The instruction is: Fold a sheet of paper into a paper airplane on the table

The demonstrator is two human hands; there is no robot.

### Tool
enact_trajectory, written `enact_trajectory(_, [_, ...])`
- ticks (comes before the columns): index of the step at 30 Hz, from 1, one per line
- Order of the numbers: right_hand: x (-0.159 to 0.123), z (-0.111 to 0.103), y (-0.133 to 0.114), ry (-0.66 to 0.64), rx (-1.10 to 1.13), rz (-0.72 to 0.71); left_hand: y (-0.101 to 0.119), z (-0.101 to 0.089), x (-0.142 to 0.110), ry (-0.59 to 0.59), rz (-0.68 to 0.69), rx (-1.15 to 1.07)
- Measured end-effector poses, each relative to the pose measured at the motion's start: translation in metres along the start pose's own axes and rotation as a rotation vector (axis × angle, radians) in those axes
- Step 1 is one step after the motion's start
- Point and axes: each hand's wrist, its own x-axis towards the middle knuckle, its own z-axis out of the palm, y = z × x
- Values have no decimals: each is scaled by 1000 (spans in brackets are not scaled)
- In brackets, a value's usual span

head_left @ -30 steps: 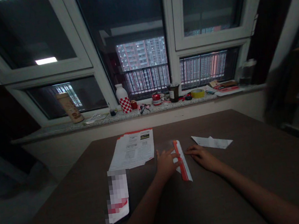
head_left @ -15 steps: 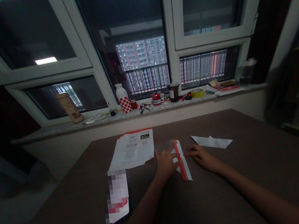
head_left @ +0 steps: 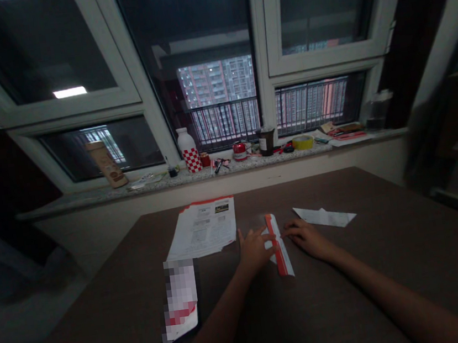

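Your bare arms in low room light: the left forearm point(head_left: 215, 329) and right forearm point(head_left: 398, 290), both uncovered from the near edge of the frame, narrow at the wrists into an ungloved left hand point(head_left: 255, 251) and right hand point(head_left: 310, 239), with slim fingers, fine detail lost to shadow.

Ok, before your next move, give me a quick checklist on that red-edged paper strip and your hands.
1. The left hand on the folded paper strip: ok, fingertips against its left edge.
2. The right hand touching the strip: cannot tell, fingertips right at its right edge.
3. Strip lying flat on the table: ok.
4. Strip apart from the white paper sheet: ok.
5. Printed sheets clear of the left hand: cannot tell, thumb very near their edge.
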Motion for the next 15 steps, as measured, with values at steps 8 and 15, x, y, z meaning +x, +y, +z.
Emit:
enact_trajectory(8, [6, 0, 2, 58, 168, 40, 4, 2, -3, -5, 31, -51])
enact_trajectory(15, [6, 2, 2, 54, 168, 47, 13, 0, -4, -21, 50, -94])
